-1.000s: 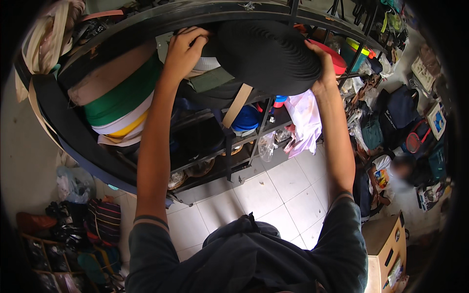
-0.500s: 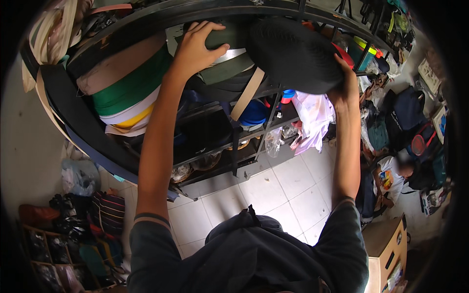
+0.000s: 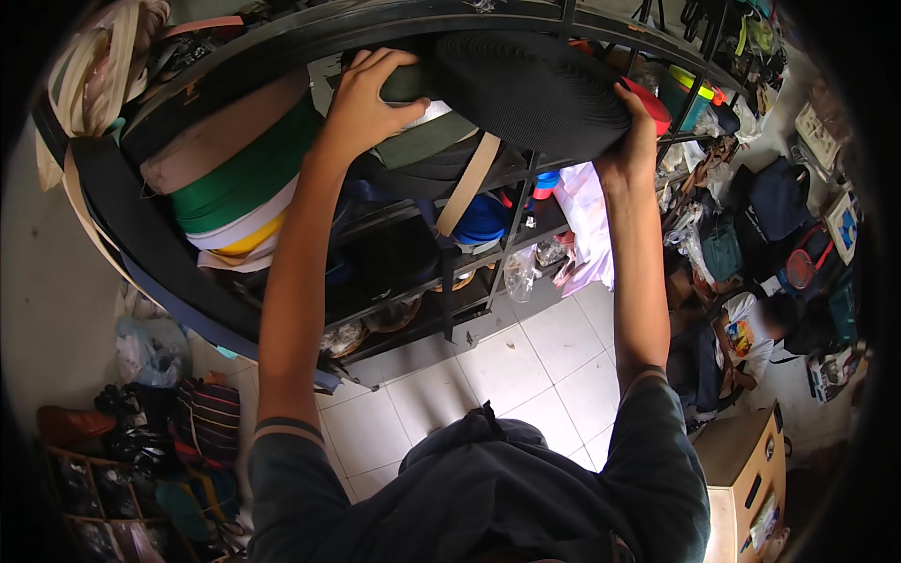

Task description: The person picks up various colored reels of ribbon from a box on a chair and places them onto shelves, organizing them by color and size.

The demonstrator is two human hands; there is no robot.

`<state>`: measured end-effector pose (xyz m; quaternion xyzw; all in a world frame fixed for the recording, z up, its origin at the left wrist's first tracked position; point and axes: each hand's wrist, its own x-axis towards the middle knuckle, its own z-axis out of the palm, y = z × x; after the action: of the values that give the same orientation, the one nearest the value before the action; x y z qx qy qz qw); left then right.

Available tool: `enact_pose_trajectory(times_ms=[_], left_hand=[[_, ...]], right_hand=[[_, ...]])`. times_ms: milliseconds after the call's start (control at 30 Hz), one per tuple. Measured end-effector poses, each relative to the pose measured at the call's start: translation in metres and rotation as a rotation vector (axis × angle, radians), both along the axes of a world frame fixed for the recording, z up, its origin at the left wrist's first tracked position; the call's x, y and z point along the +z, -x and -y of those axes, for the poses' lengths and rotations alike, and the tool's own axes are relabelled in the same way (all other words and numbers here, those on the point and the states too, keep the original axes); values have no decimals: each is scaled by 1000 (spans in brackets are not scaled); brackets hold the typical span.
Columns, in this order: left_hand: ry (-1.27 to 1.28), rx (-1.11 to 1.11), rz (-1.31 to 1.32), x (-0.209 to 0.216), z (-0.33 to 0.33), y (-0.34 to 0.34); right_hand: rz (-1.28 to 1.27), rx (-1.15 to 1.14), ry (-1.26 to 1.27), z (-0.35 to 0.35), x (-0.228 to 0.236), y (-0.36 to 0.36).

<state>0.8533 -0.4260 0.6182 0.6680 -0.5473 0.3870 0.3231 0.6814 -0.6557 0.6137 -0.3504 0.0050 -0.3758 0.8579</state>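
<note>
My right hand grips the right edge of a large coiled roll of black webbing, fingers under it and thumb along its rim. The roll lies tilted at shelf height. To its left, my left hand rests on an olive-green roll of webbing, thumb and fingers spread apart. A loose olive strap end hangs just below that hand. A beige strap dangles beneath the black roll. Further left stand stacked rolls of webbing, among them a green one.
A black metal shelf rack spans the top. Lower shelves hold a blue roll and pale lilac cloth. At right, a person sits among bags near a wooden cabinet. Bags and a divided rack stand lower left.
The black roll has shifted left toward my left hand and tipped, showing more of its coiled face. My right hand moved left with it; my left hand stayed about the same.
</note>
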Motion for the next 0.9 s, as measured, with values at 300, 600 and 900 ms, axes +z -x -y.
enact_pose_trajectory(times_ms=[300,600,900], left_hand=[[38,87,-87,-8,-1,2],[192,-125,-366,-8,7,1],[498,-66,-536,-7,2,-27]], right_hand=[[21,-28,96,-11,-1,-35],[-4,-105,91,-17,15,-45],[-49,-148,173,-10,10,-49]])
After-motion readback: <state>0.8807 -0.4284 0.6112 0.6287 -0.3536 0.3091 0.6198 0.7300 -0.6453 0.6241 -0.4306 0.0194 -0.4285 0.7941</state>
